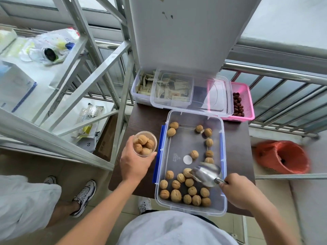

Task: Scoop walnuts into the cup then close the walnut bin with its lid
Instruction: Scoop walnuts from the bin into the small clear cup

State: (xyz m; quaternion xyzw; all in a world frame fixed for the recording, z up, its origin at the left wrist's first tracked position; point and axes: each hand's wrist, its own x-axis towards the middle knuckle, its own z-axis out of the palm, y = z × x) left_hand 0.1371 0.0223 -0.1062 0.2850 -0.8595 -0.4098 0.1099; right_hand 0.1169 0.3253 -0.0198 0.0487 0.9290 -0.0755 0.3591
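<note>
Head view, the only one: the left hand (134, 163) is wrapped around a clear plastic cup (145, 144), nearly full of walnuts, held off the dark brown table's (141, 117) left edge, just beside the clear rectangular walnut bin (191, 163) with blue side clips. The right hand (237, 190) is clamped on the handle of a shiny metal scoop (207, 174), whose bowl points left and away, low in the bin over the walnuts (187, 191) clustered at its near end. The cup lies left of the scoop's mouth, across the bin's width. A clear plastic lid (192, 92) rests at the table's far edge, over other containers; likely the bin's.
</note>
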